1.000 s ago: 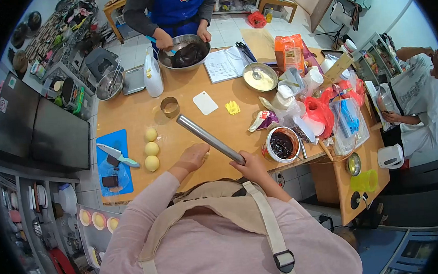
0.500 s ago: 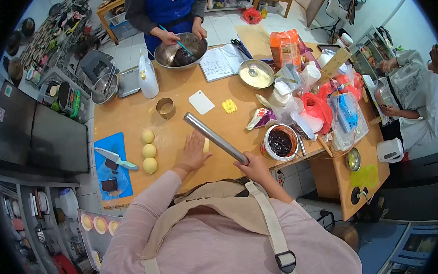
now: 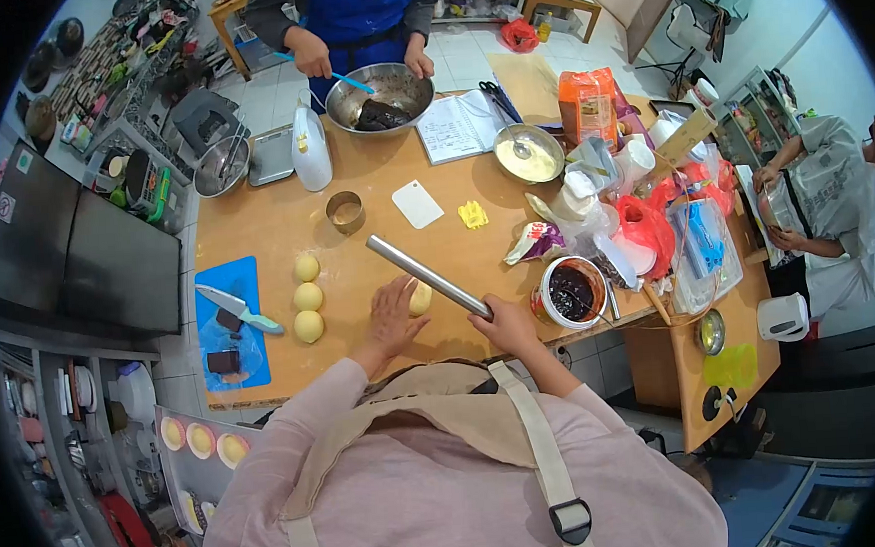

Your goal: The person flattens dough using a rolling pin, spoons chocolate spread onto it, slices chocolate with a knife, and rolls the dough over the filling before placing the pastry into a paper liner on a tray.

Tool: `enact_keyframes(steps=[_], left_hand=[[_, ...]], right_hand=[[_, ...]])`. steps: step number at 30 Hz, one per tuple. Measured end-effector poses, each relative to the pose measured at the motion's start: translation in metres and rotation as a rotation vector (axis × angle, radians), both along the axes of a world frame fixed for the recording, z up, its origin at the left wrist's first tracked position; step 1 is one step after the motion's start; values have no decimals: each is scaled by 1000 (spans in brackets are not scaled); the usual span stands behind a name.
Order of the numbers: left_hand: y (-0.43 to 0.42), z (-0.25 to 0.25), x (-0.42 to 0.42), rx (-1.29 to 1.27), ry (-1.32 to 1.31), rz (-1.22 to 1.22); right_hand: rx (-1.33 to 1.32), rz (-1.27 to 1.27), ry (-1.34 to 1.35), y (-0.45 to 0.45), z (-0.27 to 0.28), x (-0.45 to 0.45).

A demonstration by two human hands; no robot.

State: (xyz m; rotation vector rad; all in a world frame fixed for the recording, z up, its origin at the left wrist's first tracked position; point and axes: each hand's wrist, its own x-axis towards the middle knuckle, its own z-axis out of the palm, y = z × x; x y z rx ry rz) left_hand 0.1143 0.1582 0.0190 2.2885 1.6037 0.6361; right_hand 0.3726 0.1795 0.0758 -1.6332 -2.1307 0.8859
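Note:
My right hand (image 3: pixel 508 326) grips one end of a smooth metal rolling pin (image 3: pixel 426 274), which slants up to the left above the table. My left hand (image 3: pixel 392 318) lies on the tabletop with its fingers stretched out. Right beside its fingers is a pale yellow piece of dough (image 3: pixel 420 298), partly under the pin in this view; whether the hand touches it I cannot tell. Further left, three round dough balls (image 3: pixel 308 297) sit in a column. A metal ring cutter (image 3: pixel 345 212) and a white scraper (image 3: pixel 417 205) stand beyond my hands.
A blue cutting board (image 3: pixel 249 365) bears a knife (image 3: pixel 234 308) and dark blocks. A tub of dark filling (image 3: pixel 571 293) is right of my right hand. Across the wooden table (image 3: pixel 284 223), a person in a blue apron stirs a bowl (image 3: pixel 401 80). Another person stands at right.
My left hand has shifted slightly, leaving more of the dough piece showing. The co-worker's spatula and hand have moved in the bowl. The whole view has moved a little.

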Motion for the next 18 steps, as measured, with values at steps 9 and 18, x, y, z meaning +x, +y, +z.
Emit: enact_keyframes(steps=[9,18], left_hand=[[0,24,-49,110,250,112],[-7,2,-49,-141,226,100]], right_hand=[[333,349,-317,41,-30,-15],[352,410,-308,54,-52,-25]])
